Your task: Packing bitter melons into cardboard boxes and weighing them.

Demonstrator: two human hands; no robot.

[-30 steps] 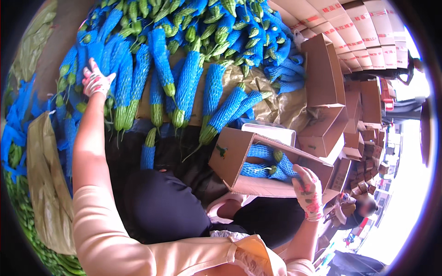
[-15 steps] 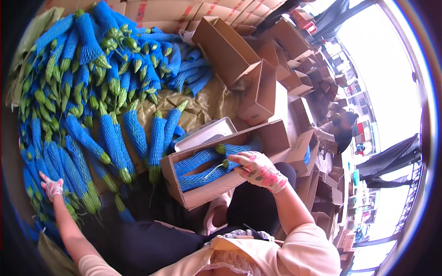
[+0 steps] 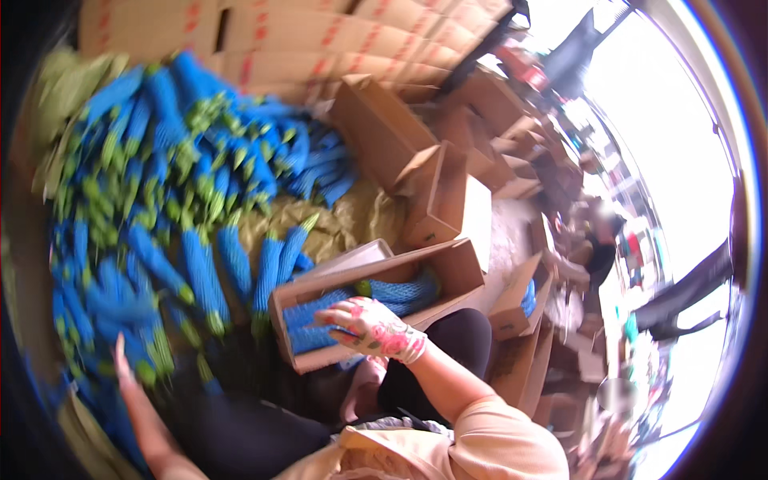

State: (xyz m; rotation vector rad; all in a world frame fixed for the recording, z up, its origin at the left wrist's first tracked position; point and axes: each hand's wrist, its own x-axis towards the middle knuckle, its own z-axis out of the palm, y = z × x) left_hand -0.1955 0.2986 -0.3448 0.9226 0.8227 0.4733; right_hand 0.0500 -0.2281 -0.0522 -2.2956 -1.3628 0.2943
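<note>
Green bitter melons in blue net sleeves lie in a large heap on my left. My left hand is at the heap's near edge, against several sleeved melons. It is smeared by motion, and its grip is hidden. A long open cardboard box stands in front of me, tilted, with sleeved bitter melons lying in it. Above its near side hovers my right hand in a white glove with pink flowers. Its fingers stretch leftward over the melons, and nothing shows in them.
A pale tray sits behind the box. Open cardboard boxes stand beyond it, and a smaller box with blue-sleeved produce is to the right. Stacked cartons line the back. Another person works at the far right.
My right hand has moved left and nearer over the box, away from the melon stem it touched. My left hand has drawn nearer and slightly right. The whole view has shifted.
</note>
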